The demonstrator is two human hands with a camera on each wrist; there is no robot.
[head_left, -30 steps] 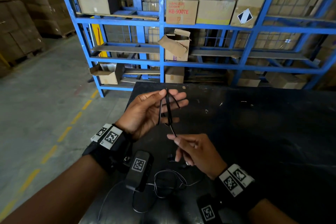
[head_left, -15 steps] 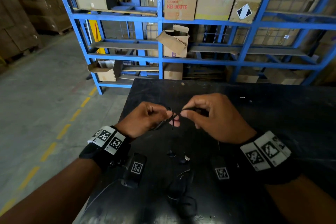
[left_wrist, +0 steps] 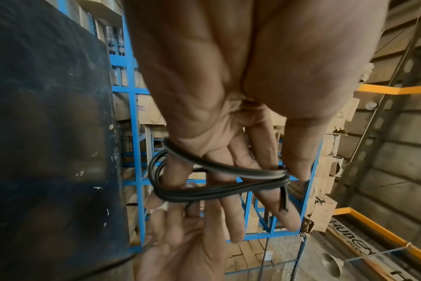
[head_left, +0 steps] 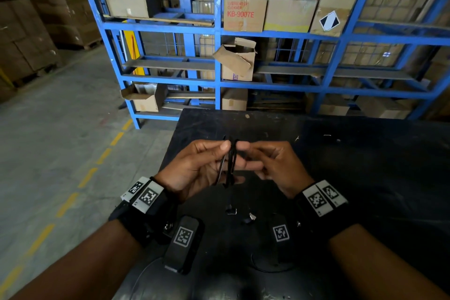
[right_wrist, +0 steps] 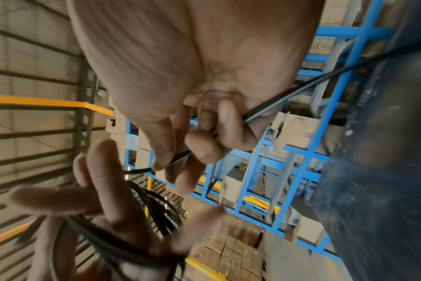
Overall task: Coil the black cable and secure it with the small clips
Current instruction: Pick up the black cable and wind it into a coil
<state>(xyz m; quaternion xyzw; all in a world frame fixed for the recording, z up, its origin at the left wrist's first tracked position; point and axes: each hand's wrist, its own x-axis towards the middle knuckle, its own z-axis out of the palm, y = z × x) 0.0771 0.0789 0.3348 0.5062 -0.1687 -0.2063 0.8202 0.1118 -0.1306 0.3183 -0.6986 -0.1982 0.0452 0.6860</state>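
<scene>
The black cable [head_left: 230,162] is wound in several loops round the fingers of my left hand [head_left: 219,153], which is held palm-up above the black table [head_left: 341,165]. In the left wrist view the coil [left_wrist: 204,182] crosses the fingers and the thumb presses on one end of it. My right hand [head_left: 246,153] touches the coil's right side. In the right wrist view it pinches the free strand [right_wrist: 180,161] between thumb and fingers, and the strand trails back through the palm. Two small clips [head_left: 230,210] [head_left: 248,219] lie on the table below the hands.
Blue steel racking [head_left: 219,80] with cardboard boxes [head_left: 243,10] stands behind the table. The table's left edge [head_left: 170,148] drops to a concrete floor [head_left: 60,153] with a dashed yellow line. A thin wire loop [head_left: 267,270] lies by the near edge.
My right hand rose from below the coil to its right side, bringing the strand with it. My left hand rolled over and has turned palm-up again with the loops on its fingers.
</scene>
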